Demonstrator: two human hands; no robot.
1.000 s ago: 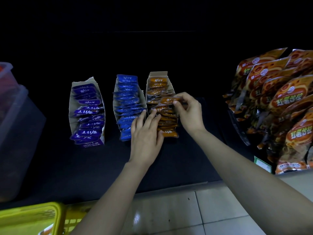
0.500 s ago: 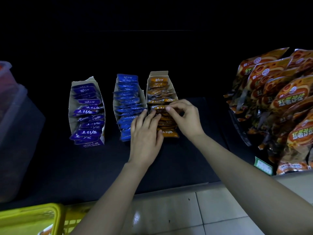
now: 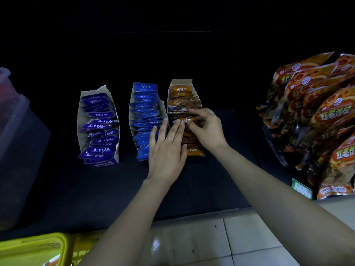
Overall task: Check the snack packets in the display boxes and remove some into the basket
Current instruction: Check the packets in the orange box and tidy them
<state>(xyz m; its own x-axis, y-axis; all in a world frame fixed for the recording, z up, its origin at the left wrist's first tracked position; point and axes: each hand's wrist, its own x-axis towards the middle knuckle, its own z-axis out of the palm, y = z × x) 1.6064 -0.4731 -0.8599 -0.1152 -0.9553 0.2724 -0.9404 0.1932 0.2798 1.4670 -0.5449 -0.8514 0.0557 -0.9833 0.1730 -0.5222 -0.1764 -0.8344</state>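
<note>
My left hand (image 3: 167, 152) lies flat, fingers straight, on the orange packets (image 3: 194, 150); my right hand (image 3: 208, 129) pinches one packet (image 3: 184, 120) in the same box (image 3: 180, 82)

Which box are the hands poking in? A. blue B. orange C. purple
B: the right hand pinches a packet in the orange box, and the left hand lays its fingers on that row too.
</note>
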